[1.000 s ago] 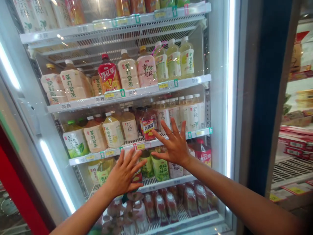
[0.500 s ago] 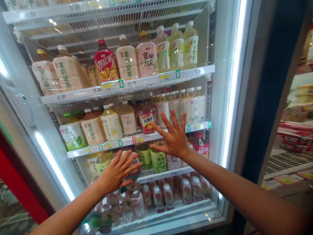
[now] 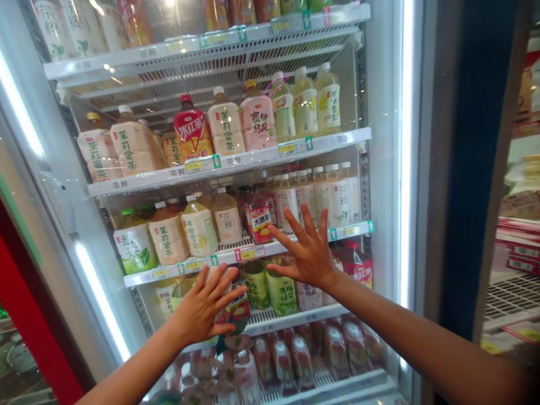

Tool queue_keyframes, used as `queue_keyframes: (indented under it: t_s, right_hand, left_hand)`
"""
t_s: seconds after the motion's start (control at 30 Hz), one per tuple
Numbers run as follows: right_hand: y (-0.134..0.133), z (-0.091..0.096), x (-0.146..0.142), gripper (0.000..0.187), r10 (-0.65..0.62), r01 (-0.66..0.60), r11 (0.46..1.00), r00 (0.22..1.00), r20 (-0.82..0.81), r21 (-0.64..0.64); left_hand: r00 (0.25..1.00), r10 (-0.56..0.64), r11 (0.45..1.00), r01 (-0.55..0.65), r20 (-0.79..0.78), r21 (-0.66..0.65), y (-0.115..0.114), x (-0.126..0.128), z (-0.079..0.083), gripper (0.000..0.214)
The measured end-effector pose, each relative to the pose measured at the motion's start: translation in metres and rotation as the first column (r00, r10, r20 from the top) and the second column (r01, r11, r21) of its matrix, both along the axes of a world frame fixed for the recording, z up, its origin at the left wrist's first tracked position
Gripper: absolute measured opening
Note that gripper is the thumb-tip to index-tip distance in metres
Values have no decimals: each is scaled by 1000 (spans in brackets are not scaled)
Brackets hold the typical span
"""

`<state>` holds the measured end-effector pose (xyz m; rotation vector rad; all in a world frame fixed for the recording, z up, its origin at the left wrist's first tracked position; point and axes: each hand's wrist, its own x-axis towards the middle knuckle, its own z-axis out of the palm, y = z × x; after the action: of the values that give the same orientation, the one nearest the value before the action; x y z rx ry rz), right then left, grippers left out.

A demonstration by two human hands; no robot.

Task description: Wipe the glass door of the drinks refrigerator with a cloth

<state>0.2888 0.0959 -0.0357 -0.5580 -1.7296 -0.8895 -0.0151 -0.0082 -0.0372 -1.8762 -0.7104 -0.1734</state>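
Both my hands are raised, fingers spread and palms forward, before a lit drinks fridge. My left hand (image 3: pixel 206 308) covers part of the lower shelf and a bottle with a red label (image 3: pixel 238 302). Higher up and to the right, my right hand (image 3: pixel 307 252) overlaps the edge of the middle shelf (image 3: pixel 276 247). Just left of its fingers stands a red-labelled iced tea bottle (image 3: pixel 260 218). Green-labelled bottles (image 3: pixel 281 292) show between the hands. Neither hand holds anything. Reflections suggest glass in front of the bottles; whether my palms touch it I cannot tell.
Several tea bottles stand on the upper shelf, among them a pink-labelled one (image 3: pixel 257 121) and a red one (image 3: pixel 192 132). Dark bottles (image 3: pixel 282 363) line the bottom. A light strip (image 3: pixel 405 169) runs down the right side. A wire rack (image 3: pixel 512 295) stands farther right.
The view has tilted up, so the shelves sit lower and bottles on the top shelf come into sight. Both hands stay spread, sitting slightly lower and farther right in the picture.
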Motion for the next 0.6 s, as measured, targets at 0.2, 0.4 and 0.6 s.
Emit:
queue_keyframes:
  t_s: [0.2, 0.4, 0.6]
  right_hand:
    - [0, 1, 0, 94, -23, 23, 1000, 1000, 3, -3]
    - [1, 1, 0, 89, -2, 2, 1000, 1000, -6, 4]
    - [1, 1, 0, 104, 5, -5, 1000, 1000, 0, 13]
  left_hand:
    - [923, -25, 978, -57, 384, 199, 30, 31, 122, 96]
    - [993, -67, 998, 68, -95, 0, 17, 33, 66, 106]
    - [996, -13, 994, 3, 88, 113, 30, 42, 137, 97]
